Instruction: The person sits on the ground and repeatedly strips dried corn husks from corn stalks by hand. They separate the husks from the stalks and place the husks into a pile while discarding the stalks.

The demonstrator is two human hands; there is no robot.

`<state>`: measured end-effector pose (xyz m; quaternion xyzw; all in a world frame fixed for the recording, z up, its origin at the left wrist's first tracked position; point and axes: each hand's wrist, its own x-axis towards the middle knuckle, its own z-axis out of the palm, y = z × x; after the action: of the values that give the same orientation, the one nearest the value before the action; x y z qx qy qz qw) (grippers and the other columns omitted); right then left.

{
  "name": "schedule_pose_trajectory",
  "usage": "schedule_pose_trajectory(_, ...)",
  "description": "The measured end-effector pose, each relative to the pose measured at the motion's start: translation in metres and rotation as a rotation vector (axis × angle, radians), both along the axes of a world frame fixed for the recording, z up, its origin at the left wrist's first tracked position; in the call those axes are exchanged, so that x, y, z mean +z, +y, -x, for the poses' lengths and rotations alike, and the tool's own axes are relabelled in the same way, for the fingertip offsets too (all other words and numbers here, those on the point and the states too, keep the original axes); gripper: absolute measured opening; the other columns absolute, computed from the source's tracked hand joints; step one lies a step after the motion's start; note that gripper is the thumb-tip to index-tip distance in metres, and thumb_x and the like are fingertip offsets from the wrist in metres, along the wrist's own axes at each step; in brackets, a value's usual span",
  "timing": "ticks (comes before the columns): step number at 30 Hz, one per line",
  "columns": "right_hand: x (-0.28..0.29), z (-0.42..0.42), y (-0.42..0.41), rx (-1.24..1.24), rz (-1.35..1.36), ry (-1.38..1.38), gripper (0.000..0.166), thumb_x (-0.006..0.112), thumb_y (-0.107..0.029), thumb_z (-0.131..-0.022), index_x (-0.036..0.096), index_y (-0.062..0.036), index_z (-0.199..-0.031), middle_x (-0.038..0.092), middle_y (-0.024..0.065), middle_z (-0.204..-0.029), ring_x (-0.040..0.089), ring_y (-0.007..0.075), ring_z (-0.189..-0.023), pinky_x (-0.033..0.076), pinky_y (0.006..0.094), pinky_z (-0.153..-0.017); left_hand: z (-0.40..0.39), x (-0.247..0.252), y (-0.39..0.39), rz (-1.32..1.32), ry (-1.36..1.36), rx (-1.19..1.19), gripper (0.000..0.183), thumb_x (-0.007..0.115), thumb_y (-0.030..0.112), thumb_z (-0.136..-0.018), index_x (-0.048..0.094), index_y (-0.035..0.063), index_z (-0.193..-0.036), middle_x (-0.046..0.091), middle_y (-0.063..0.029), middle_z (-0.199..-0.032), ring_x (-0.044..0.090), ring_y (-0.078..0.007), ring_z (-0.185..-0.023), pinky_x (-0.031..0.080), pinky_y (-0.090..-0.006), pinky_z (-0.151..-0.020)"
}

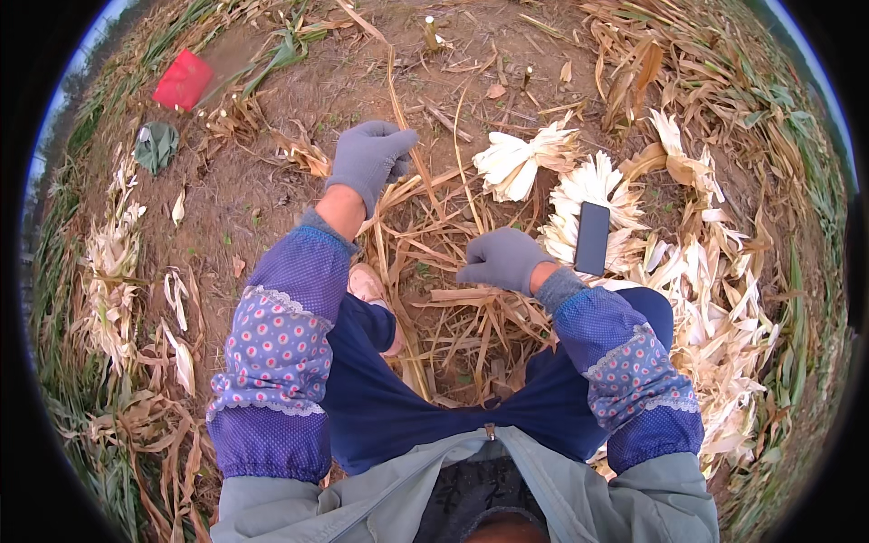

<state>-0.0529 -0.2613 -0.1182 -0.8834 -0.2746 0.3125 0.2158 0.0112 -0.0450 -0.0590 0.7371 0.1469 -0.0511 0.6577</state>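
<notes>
My left hand (372, 159), in a grey knit glove, is raised over the soil with its fingers curled. A long dry maize leaf strip (396, 95) runs past its fingertips; whether they grip it I cannot tell. Lower and to the right, my right hand (506, 259), gloved alike, has its thumb and fingers bent close together. Anything between them is hidden. Below and between both hands lie loose dry stalks and leaf strips (489, 309), spread on the ground between my legs. A bundle of pale maize husks (519, 163) lies beyond my right hand.
A black smartphone (592, 239) rests on more husks (628, 248) at the right. A long heap of husks (713, 339) curves beside my right leg. Cut stubble (432, 34) sticks up ahead. At the far left are a red packet (182, 80) and a crumpled green cloth (157, 147).
</notes>
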Motion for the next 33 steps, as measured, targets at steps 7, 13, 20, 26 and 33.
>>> schedule_pose_trajectory(7,0.016,-0.01,0.004,-0.52,-0.713,0.325,0.03,0.07,-0.027,-0.08,0.062,-0.0021,-0.096,0.059,0.0033,-0.074,0.055,0.0087,-0.06,0.047,0.0236,-0.054,0.007,-0.007,-0.014,-0.019,0.033,-0.137,0.015,0.073,0.013,-0.075,0.065,0.0012,-0.078,0.059,-0.0022,-0.062,0.054,-0.0085,-0.049,0.042,-0.0224,-0.044)
schedule_pose_trajectory(13,0.014,-0.007,0.009,-0.532,-0.7,0.357,0.021,0.069,-0.023,-0.081,0.066,-0.0017,-0.083,0.055,-0.0004,-0.064,0.052,0.0071,-0.057,0.045,0.025,-0.051,0.009,-0.01,-0.022,0.017,0.111,-0.172,0.014,0.071,0.016,-0.078,0.063,0.0044,-0.076,0.058,-0.0023,-0.061,0.054,-0.0103,-0.05,0.042,-0.0245,-0.046)
schedule_pose_trajectory(20,0.019,-0.009,0.013,-0.382,-0.753,-0.135,0.013,0.066,-0.013,-0.082,0.065,0.0,-0.085,0.061,0.0023,-0.072,0.055,0.0092,-0.066,0.047,0.0259,-0.062,0.001,-0.025,-0.008,-0.043,0.149,-0.115,0.014,0.07,0.014,-0.078,0.061,0.0037,-0.074,0.058,-0.0041,-0.06,0.051,-0.011,-0.045,0.038,-0.0253,-0.041)
schedule_pose_trajectory(26,0.002,0.003,0.01,-0.123,-0.538,-0.194,0.017,0.067,-0.025,-0.081,0.066,-0.0077,-0.08,0.063,0.0069,-0.073,0.06,0.0225,-0.064,0.049,0.0321,-0.062,-0.014,-0.025,0.019,-0.235,0.123,-0.015,0.011,0.068,0.01,-0.076,0.064,0.0011,-0.076,0.058,-0.0052,-0.058,0.052,-0.0116,-0.045,0.042,-0.0259,-0.041)
schedule_pose_trajectory(33,-0.03,0.028,0.017,0.228,0.061,0.063,0.021,0.064,-0.03,-0.078,0.067,-0.0121,-0.09,0.066,0.0117,-0.079,0.064,0.0305,-0.077,0.05,0.0412,-0.07,-0.015,-0.044,0.028,-1.132,0.239,-0.6,0.036,0.063,0.035,-0.07,0.071,0.0038,-0.086,0.068,-0.0129,-0.078,0.066,-0.0267,-0.074,0.052,-0.0353,-0.073)
